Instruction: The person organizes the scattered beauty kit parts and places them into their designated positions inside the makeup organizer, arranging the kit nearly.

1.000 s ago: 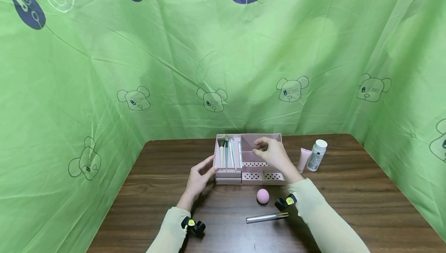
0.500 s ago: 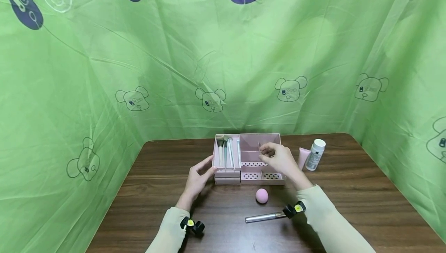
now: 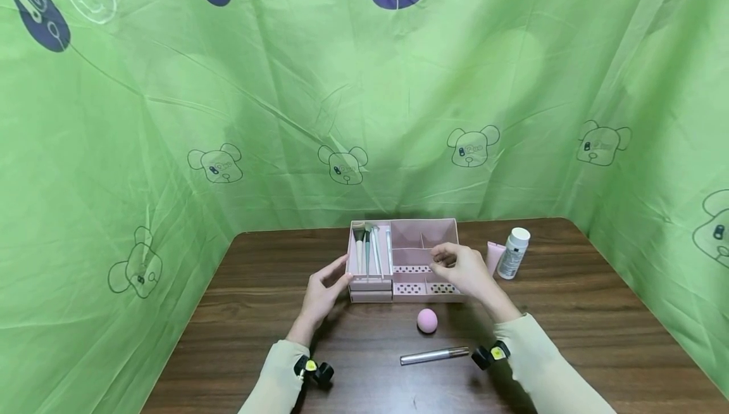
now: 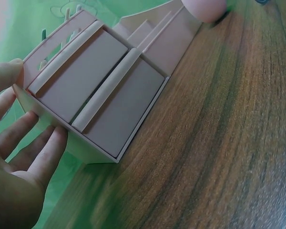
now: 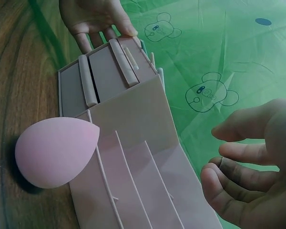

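A pink makeup organizer [image 3: 370,285] stands at the back of the table, with several makeup brushes [image 3: 367,252] in its left section. My left hand [image 3: 321,297] holds the organizer's left front corner, thumb at the upper front edge and fingers against the side wall [image 4: 19,205]. Over the right-hand compartments [image 3: 410,256] hovers my right hand [image 3: 464,269], its fingers loosely bent around nothing. In the right wrist view the same hand [image 5: 250,167] is raised off the compartments. A pink egg-shaped makeup sponge [image 3: 427,321] lies in front of the organizer.
A silver tube [image 3: 434,356] lies on the wooden table [image 3: 245,325], nearer than the sponge. Right of the organizer stand a pink squeeze tube [image 3: 494,256] and a white-capped bottle [image 3: 513,254]. A green printed cloth [image 3: 285,85] hangs close behind the table and along its sides.
My right hand has drawn back rightward and a little toward me over the compartments. The left hand keeps its place on the organizer.
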Demonstrator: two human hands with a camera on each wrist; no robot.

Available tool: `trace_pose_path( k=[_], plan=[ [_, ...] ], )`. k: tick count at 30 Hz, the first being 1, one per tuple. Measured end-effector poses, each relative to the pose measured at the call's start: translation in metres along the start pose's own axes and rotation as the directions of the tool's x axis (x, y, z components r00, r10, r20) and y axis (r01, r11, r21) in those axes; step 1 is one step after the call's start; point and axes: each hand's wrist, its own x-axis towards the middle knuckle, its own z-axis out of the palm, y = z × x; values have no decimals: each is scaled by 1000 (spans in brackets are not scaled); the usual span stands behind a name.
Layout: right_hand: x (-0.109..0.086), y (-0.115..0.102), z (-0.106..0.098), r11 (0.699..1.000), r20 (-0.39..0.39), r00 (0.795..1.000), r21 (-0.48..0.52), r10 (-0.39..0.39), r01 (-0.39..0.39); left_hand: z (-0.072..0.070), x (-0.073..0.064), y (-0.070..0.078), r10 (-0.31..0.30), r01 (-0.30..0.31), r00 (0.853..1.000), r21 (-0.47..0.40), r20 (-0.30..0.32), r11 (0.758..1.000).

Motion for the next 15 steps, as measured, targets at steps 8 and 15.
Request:
trace_pose_path(
  k=[8,15],
  plan=[
    [-12,3,-4,999,45,999,29,-26,25,2,-7,21,1,-1,1000,-16,27,1000],
    [-24,12,-2,993,64,992,61,-107,103,2,-8,29,1,-1,1000,-3,27,1000]
  ],
)
